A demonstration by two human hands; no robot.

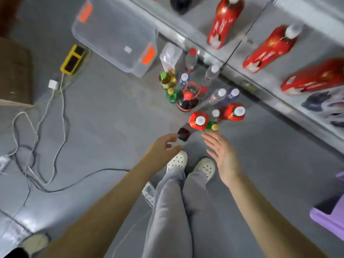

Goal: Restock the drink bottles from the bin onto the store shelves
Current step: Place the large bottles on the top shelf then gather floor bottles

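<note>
Cables (37, 127): white and dark ones lie in loops on the grey floor, far left.
Yellow device (73, 59): on the floor near the cables, left of the bin.
Bin (115, 32): clear plastic with orange stickers, on the floor beside the shelf's foot.
Left hand (163, 146): holds nothing; the fingers are loosely bent and apart, with the tips just beside the dark bottle.
Dark bottle (184, 134): small and blurred, at the near edge of the group.
Bottles (195, 97): they stand upright in a group on the floor, between the bin and the hands, in front of the shelf.
Right hand (221, 155): palm open, fingers straight and apart, holds nothing; the tips are just beside the green bottle (213, 126).
Shelf (197, 21): grey, running along the right side.
Red bottles (225, 21): three in a row on the shelf, with white caps.
Purple stool (329, 216): at the right edge.
</note>
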